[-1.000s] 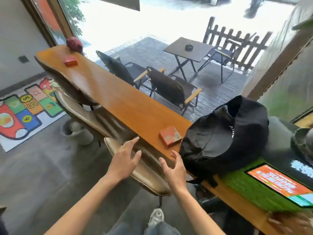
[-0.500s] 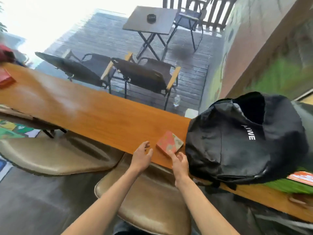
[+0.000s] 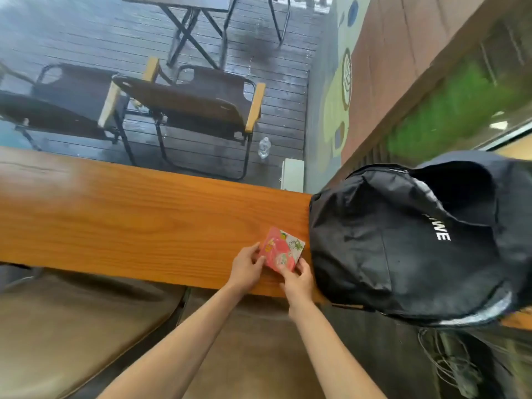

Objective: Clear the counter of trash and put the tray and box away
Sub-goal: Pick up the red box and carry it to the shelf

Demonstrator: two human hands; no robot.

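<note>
A small red patterned box (image 3: pixel 281 252) lies flat on the wooden desk (image 3: pixel 129 217), just left of a black backpack (image 3: pixel 403 240) and close to the desk's near edge, as both hands close on it. A second ago the hands hung open above the stools, short of the box; half a second ago they had reached the desk edge; now the left hand (image 3: pixel 247 267) touches the box's left side with curled fingers and the right hand (image 3: pixel 296 279) pinches its near corner. The box does not yet appear lifted. The contact suggests the box is about to be picked up and put away. Left of the backpack, the rest of the desk in view shows no trash or tray.
</note>
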